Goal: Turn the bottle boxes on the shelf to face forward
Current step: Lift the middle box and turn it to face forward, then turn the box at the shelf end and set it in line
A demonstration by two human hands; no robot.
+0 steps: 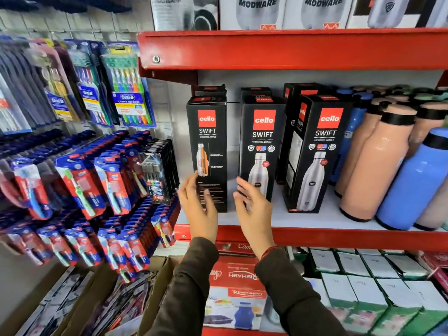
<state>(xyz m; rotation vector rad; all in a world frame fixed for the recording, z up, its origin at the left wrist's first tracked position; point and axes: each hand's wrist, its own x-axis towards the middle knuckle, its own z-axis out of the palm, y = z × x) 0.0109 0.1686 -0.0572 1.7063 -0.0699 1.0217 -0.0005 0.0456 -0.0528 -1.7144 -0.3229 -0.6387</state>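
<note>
Three black "cello SWIFT" bottle boxes stand in a front row on the red shelf [339,235]. The left box [209,141] shows a side panel with an orange cutaway bottle and small text. The middle box [263,146] and the right box [320,154] show a steel bottle picture; the right one is angled a little. More black boxes stand behind them. My left hand [197,202] is open at the left box's lower left, fingers spread, at or near its surface. My right hand [252,204] is open between the left and middle boxes, overlapping the middle box's lower left corner.
Peach bottles [371,166] and blue bottles [412,180] crowd the shelf to the right. Toothbrush packs [97,185] hang on a rack at left. White Modware boxes [291,10] sit on the shelf above. Boxed goods [363,282] fill the shelf below.
</note>
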